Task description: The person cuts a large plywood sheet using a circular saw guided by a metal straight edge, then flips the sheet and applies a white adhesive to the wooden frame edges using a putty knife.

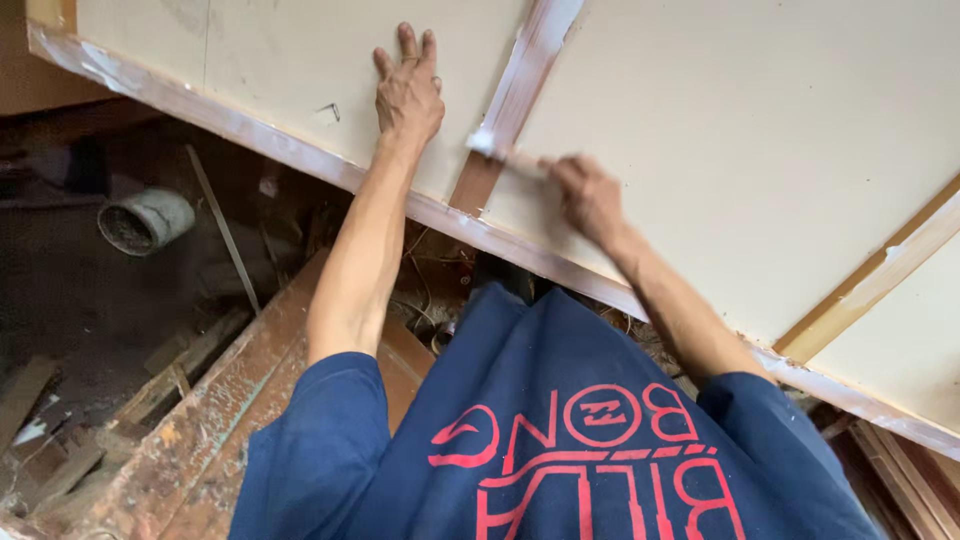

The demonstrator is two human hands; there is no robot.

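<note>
Honestly, keep your left hand (408,92) spread flat on the cream panel (740,150) to steady it while your right hand (585,195), closed around the brush (497,150), works white paint slowly along the wooden strip (520,85).

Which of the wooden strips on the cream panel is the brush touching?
The middle strip, between both hands. The brush in the right hand touches it; the right-side strip lies untouched.

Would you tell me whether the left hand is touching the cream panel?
Touching: the head view shows the left hand pressed flat, fingers spread, on the cream panel.
</note>
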